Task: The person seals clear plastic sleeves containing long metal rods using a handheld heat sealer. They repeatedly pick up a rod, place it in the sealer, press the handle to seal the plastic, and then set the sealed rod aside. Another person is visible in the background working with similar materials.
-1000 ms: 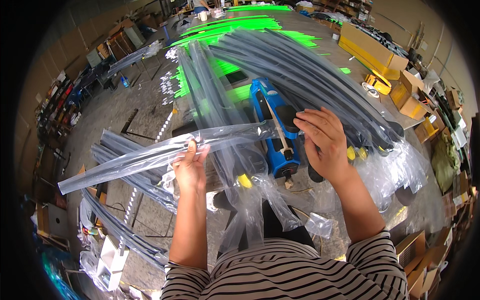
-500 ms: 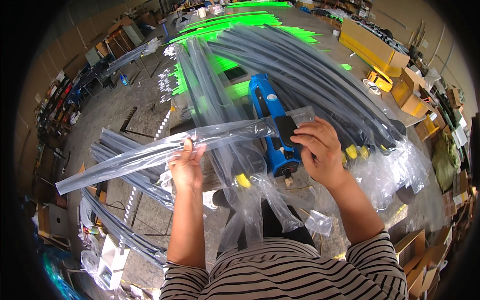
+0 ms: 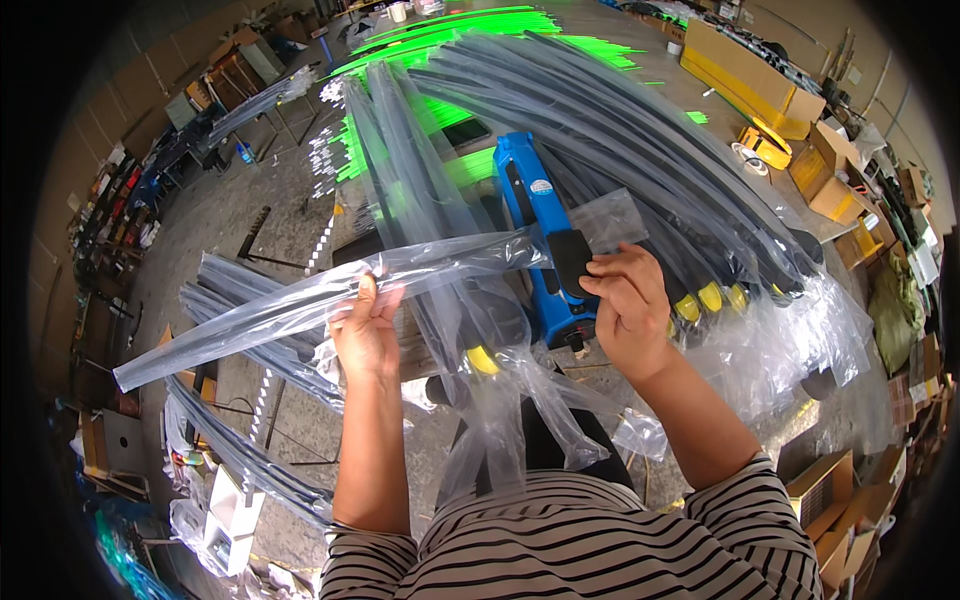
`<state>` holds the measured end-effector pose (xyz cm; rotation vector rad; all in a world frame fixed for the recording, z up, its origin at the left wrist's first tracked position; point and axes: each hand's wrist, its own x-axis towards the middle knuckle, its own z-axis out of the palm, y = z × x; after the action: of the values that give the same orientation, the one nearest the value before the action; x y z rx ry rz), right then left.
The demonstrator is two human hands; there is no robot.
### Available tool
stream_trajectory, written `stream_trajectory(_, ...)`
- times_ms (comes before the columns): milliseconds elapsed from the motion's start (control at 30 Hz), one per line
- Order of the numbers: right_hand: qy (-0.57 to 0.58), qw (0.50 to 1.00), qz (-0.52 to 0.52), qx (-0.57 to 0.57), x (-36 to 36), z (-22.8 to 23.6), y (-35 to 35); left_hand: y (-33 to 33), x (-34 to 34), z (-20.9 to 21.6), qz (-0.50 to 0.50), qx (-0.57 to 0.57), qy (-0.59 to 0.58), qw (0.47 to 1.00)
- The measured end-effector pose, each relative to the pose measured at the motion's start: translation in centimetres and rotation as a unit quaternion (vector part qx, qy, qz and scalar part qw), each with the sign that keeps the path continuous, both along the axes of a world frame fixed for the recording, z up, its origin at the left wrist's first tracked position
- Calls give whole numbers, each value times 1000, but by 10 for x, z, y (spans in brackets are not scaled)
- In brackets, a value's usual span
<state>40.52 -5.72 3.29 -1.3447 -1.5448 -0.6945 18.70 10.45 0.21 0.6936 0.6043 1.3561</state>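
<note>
My left hand [image 3: 366, 338] pinches a long clear plastic sleeve [image 3: 230, 338] between thumb and fingers. Something dark and slender shows inside it. The sleeve runs from the far left across to a blue heat sealer [image 3: 548, 205], passing under its arm, and its flat end [image 3: 612, 222] sticks out on the other side. My right hand [image 3: 634, 305] grips the edge of the sealer's black press handle [image 3: 570, 262] with thumb and bent fingers. Beneath the sleeve lies a bagged bundle of dark strips [image 3: 425, 200], with a yellow piece [image 3: 482, 360] at its near end.
More bagged dark strips [image 3: 620, 150] with yellow ends fan out on the right. Bright green strips [image 3: 450, 40] cover the far part of the work surface. Further bagged strips [image 3: 250, 300] lie at left. Cardboard boxes [image 3: 745, 75] and a yellow tape reel [image 3: 765, 147] stand at right.
My right fingers have curled further round the handle's edge. More of the sleeve's flat end shows beyond the sealer. My left hand keeps its pinch, and the whole view has shifted slightly.
</note>
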Motion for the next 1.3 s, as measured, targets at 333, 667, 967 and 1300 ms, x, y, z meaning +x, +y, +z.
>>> stream_trajectory(333, 25, 999, 11, 22, -1, -6, 1, -2, 1, 1, 5, -1, -2, 1000)
stream_trajectory(667, 102, 994, -25, 25, -24, 31, -33, -9, -21, 10, 5, 12, -20, 1000)
stream_trajectory(967, 38, 996, 77, 12, -57, 81, -66, -35, -99, 51, -12, 78, -34, 996)
stream_trajectory(1300, 347, 713, 380, -476, -108, 83, -83, -75, -72, 120, -241, 158, 113, 951)
